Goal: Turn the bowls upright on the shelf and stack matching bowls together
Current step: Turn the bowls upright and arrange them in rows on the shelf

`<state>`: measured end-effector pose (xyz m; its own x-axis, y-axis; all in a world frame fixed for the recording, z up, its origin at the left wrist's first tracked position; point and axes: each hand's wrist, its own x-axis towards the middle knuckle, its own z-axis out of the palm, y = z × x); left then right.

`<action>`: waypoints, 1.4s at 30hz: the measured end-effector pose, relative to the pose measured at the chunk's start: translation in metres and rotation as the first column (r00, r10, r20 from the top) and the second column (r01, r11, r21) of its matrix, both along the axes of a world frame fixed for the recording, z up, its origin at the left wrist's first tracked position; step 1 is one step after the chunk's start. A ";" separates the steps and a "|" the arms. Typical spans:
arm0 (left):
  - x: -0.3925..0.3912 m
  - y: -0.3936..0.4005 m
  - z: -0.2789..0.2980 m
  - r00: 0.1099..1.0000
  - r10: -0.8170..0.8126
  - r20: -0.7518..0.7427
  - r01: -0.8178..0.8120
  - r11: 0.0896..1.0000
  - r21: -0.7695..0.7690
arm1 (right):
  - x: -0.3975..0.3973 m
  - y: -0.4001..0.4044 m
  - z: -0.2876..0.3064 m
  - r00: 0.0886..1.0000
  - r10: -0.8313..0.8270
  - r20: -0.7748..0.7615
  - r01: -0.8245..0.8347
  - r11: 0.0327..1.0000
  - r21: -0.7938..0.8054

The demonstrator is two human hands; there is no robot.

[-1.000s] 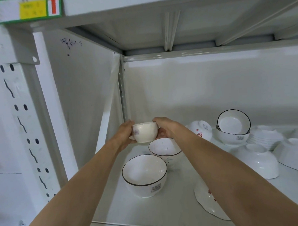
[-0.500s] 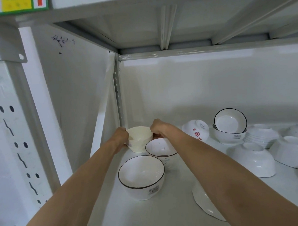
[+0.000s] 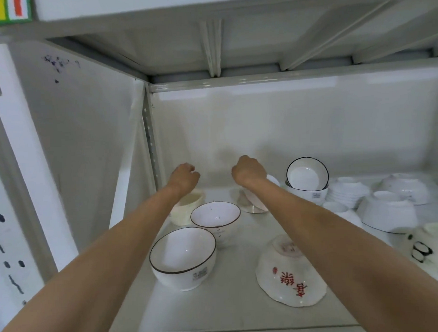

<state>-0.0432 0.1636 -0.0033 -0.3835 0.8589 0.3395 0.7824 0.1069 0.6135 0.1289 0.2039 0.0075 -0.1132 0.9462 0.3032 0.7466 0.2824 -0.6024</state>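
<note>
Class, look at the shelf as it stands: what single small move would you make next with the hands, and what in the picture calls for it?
Probably grip the tilted bowl under the right hand and turn it upright. It leans on its side at the back, while the cream bowl below the left hand already stands upright. Whether the right hand touches that bowl yet cannot be told.

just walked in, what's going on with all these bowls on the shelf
A person is sorting bowls on a white metal shelf. The left hand hangs above a small cream bowl that stands upright in the back left corner, holding nothing. The right hand reaches to a tilted white bowl further back; its grip is hidden. Two dark-rimmed bowls stand upright in front, while a bowl with red characters and several to the right lie upside down.
</note>
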 end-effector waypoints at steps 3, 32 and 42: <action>0.032 0.009 0.003 0.995 -0.088 0.053 0.090 0.995 -0.041 | 0.034 0.003 0.000 0.993 -0.079 0.094 0.076 0.996 0.036; 0.140 0.058 -0.019 0.994 -0.111 -0.009 0.100 0.927 -0.360 | 0.087 0.036 -0.051 0.827 -0.040 -0.561 -0.324 0.781 -0.534; 0.117 0.036 -0.008 0.900 -0.262 0.349 0.315 0.943 -0.106 | 0.095 0.027 -0.040 0.880 -0.069 -0.471 -0.058 0.967 -0.249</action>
